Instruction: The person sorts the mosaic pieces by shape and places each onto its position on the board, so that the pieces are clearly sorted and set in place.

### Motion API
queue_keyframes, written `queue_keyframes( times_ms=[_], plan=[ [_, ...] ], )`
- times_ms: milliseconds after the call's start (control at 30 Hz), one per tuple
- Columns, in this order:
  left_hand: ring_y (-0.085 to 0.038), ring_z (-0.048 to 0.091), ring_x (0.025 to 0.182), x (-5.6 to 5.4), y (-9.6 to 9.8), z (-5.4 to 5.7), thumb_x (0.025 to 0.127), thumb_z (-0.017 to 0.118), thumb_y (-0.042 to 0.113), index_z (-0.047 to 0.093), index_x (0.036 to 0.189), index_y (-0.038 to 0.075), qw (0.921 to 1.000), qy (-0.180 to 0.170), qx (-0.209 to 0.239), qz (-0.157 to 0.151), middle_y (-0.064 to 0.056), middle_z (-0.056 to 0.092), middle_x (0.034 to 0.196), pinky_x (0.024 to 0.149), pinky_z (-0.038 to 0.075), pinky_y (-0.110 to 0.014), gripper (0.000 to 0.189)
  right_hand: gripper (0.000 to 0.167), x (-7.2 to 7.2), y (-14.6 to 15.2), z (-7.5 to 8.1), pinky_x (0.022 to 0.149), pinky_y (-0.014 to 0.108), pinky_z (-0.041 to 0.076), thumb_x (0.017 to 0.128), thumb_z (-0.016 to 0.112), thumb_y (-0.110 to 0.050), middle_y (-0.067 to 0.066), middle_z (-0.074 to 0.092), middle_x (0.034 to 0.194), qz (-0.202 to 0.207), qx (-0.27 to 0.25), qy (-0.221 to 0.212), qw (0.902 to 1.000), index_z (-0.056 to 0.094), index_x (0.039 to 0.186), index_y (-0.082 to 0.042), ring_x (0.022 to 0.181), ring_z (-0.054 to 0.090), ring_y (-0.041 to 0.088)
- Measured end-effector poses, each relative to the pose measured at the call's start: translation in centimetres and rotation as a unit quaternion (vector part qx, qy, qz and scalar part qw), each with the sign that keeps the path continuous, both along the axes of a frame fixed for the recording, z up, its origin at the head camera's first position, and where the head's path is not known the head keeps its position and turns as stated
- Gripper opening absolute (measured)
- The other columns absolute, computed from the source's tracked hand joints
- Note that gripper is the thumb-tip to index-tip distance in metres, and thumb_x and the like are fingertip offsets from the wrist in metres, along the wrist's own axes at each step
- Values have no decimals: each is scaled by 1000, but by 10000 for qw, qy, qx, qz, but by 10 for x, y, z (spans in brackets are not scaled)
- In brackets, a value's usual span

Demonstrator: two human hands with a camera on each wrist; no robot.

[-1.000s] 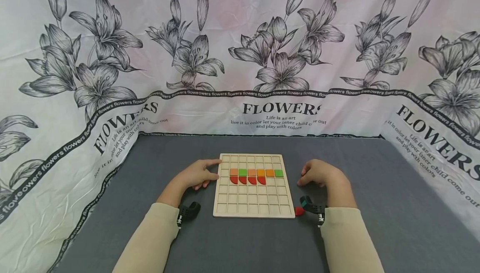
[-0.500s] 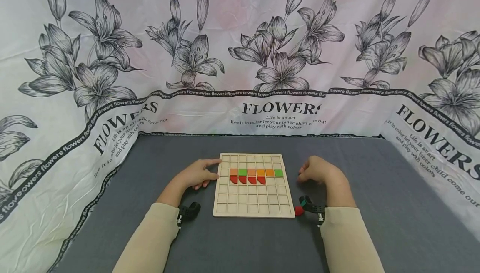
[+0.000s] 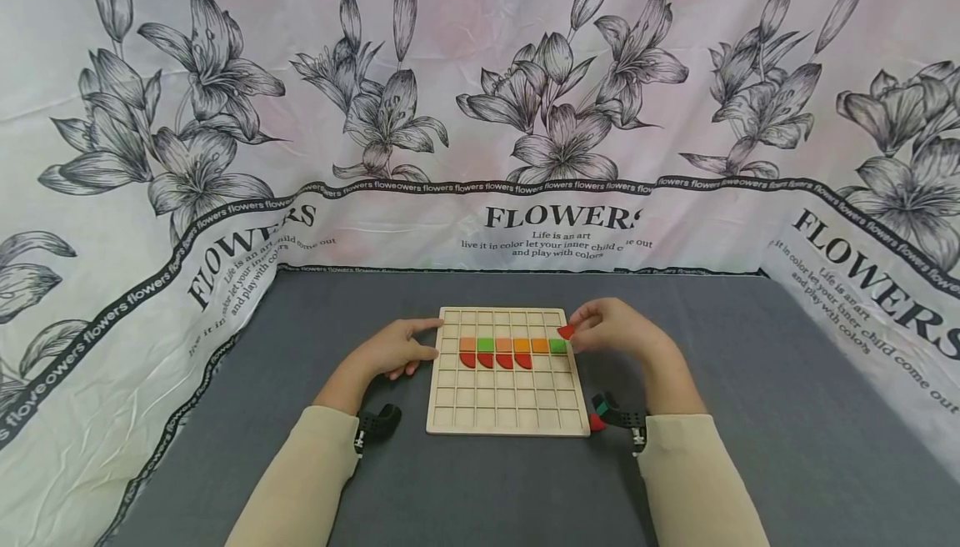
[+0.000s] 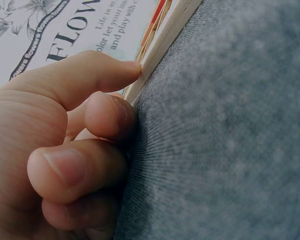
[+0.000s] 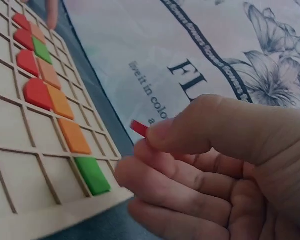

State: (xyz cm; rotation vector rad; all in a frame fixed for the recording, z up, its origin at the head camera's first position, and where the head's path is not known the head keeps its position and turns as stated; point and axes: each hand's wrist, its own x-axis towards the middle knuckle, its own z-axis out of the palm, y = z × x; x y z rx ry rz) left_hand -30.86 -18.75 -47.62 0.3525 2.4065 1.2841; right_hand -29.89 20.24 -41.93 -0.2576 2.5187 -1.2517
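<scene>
A wooden grid board (image 3: 506,423) lies on the grey table. One row holds orange, salmon and green square tiles (image 3: 540,346). Directly below it, several red quarter-circle tiles (image 3: 504,361) fill cells toward the left. My left hand (image 3: 386,351) touches the board's left edge with index finger and thumb (image 4: 117,70); its other fingers are curled. Between thumb and fingertips my right hand (image 3: 617,328) pinches another red quarter-circle tile (image 3: 566,332) at the board's upper right edge. Mostly covered by the fingers, that tile shows just a red end (image 5: 139,128) in the right wrist view.
Another red tile (image 3: 597,423) lies against the board's lower right corner, partly behind the right wrist camera (image 3: 618,414). A white flowered cloth (image 3: 555,234) hangs behind the table and along its sides.
My right hand has moved left from beside the board to its right edge, and the red tile in its fingers has come into sight. The left hand and board have stayed still.
</scene>
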Motion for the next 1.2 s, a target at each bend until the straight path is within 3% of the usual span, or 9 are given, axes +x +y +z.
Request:
queue_keyframes(
  times_ms=[200, 333, 533, 700, 900, 1200],
  plan=[
    [-16, 36, 33, -1, -1, -2, 98, 73, 24, 45, 157, 27, 10000, 53, -5, -60, -7, 52, 50, 39, 38, -30, 66, 25, 3, -20, -8, 75, 36, 57, 81, 79, -5, 6, 70, 81, 694, 189, -506, 9961, 70, 103, 1, 75, 65, 18],
    [-15, 36, 33, -2, -1, -1, 98, 73, 25, 46, 157, 28, 10000, 72, 2, -68, -7, 51, 50, 39, 38, -30, 65, 15, 5, -27, -9, 66, 34, 55, 83, 80, -5, 3, 65, 75, 901, 493, -425, 9938, 72, 95, -2, 64, 57, 16],
    [-15, 36, 33, -2, 0, -1, 98, 73, 25, 46, 157, 28, 10000, 59, -41, -39, -7, 52, 50, 39, 38, -30, 65, 13, 5, -34, -12, 52, 30, 46, 81, 85, -11, 0, 66, 77, 860, 1094, -121, 9902, 73, 87, -9, 59, 50, 16],
    [-15, 36, 33, -2, 0, -2, 97, 74, 24, 46, 157, 28, 10000, 25, -48, -1, -7, 51, 50, 39, 38, -30, 65, 14, 5, -41, -13, 57, 32, 49, 79, 85, -8, 0, 67, 79, 737, 1310, 235, 9884, 75, 89, -7, 65, 56, 17],
    [-15, 36, 33, -2, 0, -3, 97, 73, 24, 46, 157, 28, 10000, 48, -29, -6, -7, 51, 50, 38, 38, -30, 65, 13, 4, -48, -14, 62, 34, 49, 74, 89, -7, -3, 68, 77, 508, 1877, 789, 9777, 77, 75, -12, 68, 57, 17],
    [-16, 35, 33, -1, 0, -2, 97, 74, 25, 46, 157, 28, 10000, 20, 0, 38, -7, 51, 50, 38, 37, -30, 65, 16, 4, -52, -14, 64, 35, 51, 72, 93, -11, -3, 68, 77, 187, 2214, 941, 9705, 78, 71, -13, 68, 58, 17]
  ],
)
